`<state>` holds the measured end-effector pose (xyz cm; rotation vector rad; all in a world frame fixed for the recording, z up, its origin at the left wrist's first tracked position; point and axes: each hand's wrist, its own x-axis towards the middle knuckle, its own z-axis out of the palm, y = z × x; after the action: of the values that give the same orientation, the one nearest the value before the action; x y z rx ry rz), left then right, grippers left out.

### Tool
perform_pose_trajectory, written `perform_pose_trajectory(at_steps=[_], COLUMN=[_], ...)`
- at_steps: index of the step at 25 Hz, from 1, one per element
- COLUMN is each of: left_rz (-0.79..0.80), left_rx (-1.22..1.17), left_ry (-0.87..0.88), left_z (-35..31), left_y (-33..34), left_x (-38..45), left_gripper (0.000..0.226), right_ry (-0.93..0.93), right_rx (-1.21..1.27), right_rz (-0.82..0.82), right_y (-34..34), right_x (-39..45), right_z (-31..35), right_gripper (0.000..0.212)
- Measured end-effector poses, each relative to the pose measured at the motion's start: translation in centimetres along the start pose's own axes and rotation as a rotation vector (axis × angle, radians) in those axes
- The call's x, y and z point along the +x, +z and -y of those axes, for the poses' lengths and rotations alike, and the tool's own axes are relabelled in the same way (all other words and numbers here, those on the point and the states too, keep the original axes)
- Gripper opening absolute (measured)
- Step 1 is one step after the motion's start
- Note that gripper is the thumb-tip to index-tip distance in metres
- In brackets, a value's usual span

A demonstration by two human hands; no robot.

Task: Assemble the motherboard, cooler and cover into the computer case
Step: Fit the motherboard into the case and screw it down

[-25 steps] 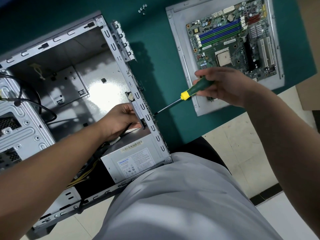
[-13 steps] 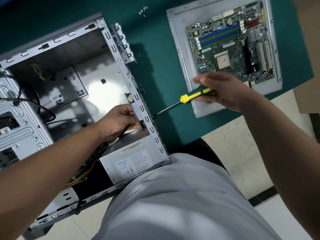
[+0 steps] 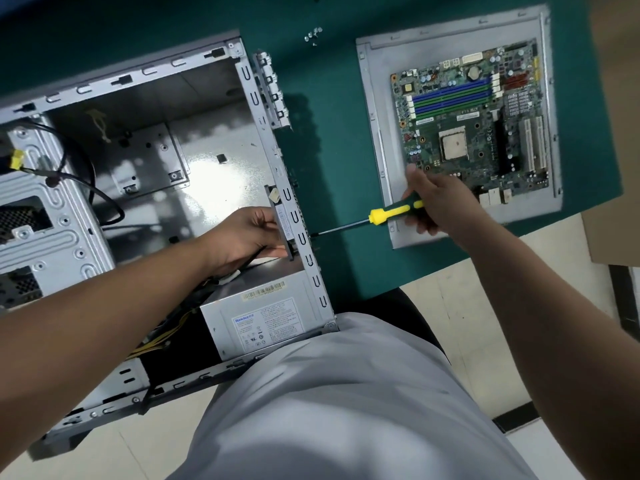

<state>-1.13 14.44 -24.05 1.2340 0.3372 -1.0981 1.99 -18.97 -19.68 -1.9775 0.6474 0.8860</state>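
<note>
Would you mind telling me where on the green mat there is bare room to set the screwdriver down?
The widest bare strip of green mat runs between the computer case rear wall and the cover carrying the motherboard; the screwdriver shaft crosses its near end. Mat above the case is also bare. Loose screws crowd the far middle.

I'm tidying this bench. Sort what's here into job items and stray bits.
In the job:
computer case
motherboard
side cover beneath it
screwdriver, gripped by right hand
small part held inside the case wall by left hand
loose screws

Lying about:
cardboard
</note>
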Motion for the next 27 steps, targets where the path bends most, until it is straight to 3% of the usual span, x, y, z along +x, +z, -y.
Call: perform_pose_trajectory(at_steps=[1, 4, 6, 8, 10, 12, 16, 21, 22, 25, 27], left_rz=[-0.009, -0.027, -0.026, -0.016, -0.014, -0.018, -0.021, -0.025, -0.026, -0.047, -0.085], left_rx=[0.005, 0.007, 0.012, 0.018, 0.027, 0.028, 0.050, 0.088, 0.101, 0.142, 0.228], left_ry=[0.002, -0.002, -0.009, -0.012, -0.012, -0.009, -0.001, 0.006, 0.013, 0.040, 0.079], left_z=[0.0, -0.2, -0.3, -0.4, -0.4, -0.3, -0.2, 0.0, 0.0, 0.1, 0.3], left_y=[0.0, 0.2, 0.2, 0.2, 0.1, 0.1, -0.2, -0.4, -0.4, -0.6, -0.7], left_x=[0.0, -0.1, -0.2, -0.2, -0.1, -0.1, 0.1, 0.3, 0.3, 0.2, 0.0], left_gripper=[0.046, 0.045, 0.045, 0.046, 0.042, 0.037, 0.032, 0.028, 0.031, 0.038, 0.039], right_ry=[0.013, 0.097, 0.070, 0.026, 0.035, 0.100, 0.185, 0.199, 0.197, 0.198, 0.140], right_rx=[-0.042, 0.329, 0.442, 0.332, 0.233, 0.244, 0.254, -0.238, -0.218, 0.309, 0.482], right_rz=[-0.006, 0.113, 0.232, 0.240, 0.219, 0.249, 0.279, 0.065, 0.060, 0.159, 0.169], right_y=[0.2, -1.0, -2.0, -2.0, -1.5, -1.8, -2.4, -1.3, -1.2, -1.1, -1.2], right_x=[0.1, 0.3, 0.4, 0.4, 0.7, 1.0, 1.2, 1.7, 1.7, 1.0, 0.7], right_z=[-0.1, -0.3, -0.4, -0.5, -0.1, 0.2, -0.4, -0.6, -0.7, -1.4, -1.9], right_gripper=[0.046, 0.019, 0.034, 0.043, 0.038, 0.029, 0.032, 0.075, 0.074, 0.038, 0.029])
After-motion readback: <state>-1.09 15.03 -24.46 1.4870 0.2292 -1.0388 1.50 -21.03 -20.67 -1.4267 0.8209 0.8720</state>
